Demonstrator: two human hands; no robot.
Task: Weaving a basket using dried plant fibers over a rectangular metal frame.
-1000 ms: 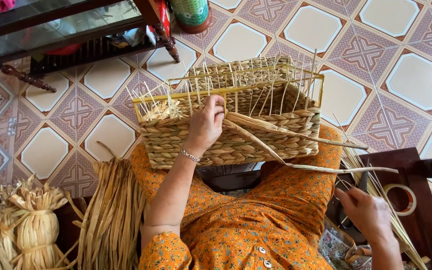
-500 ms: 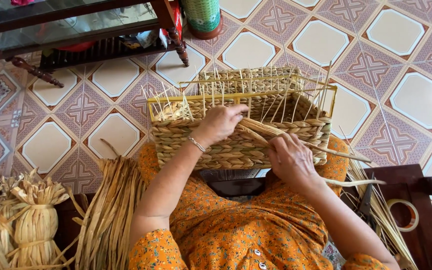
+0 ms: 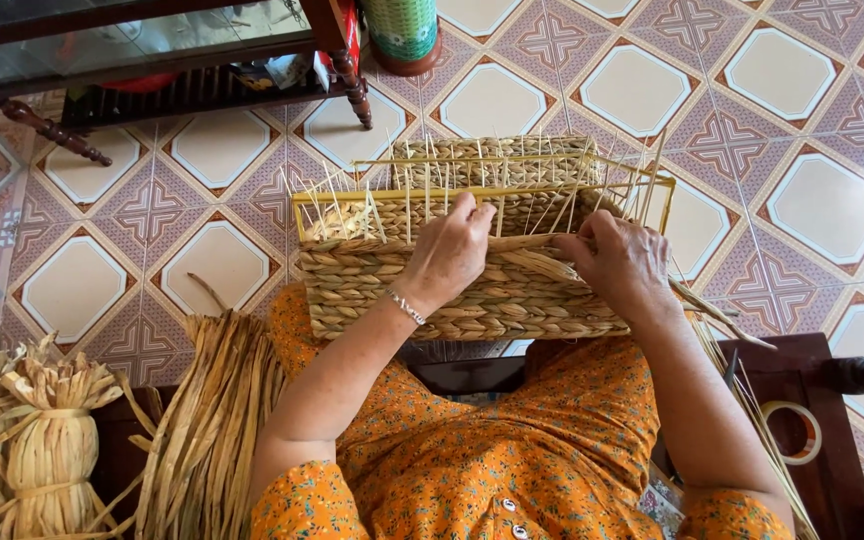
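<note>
The left hand (image 3: 449, 255) curls over the top edge of the woven basket (image 3: 472, 290), fingers pressed onto the braided rim among the upright yellow stakes. The right hand (image 3: 620, 262) grips a flat straw strand (image 3: 532, 262) against the same rim, just beside the left; both hands are closed on the weaving. The basket rests on the person's lap, over the orange dress (image 3: 512, 450), with its yellow wire frame (image 3: 667, 205) rising above the finished rows. Loose straw bundles (image 3: 202, 430) lie to the left, 1 tied sheaf (image 3: 47, 450) beyond them. A tape roll (image 3: 792, 432) sits on a dark stool at right, above the patterned tile floor (image 3: 782, 120).
</note>
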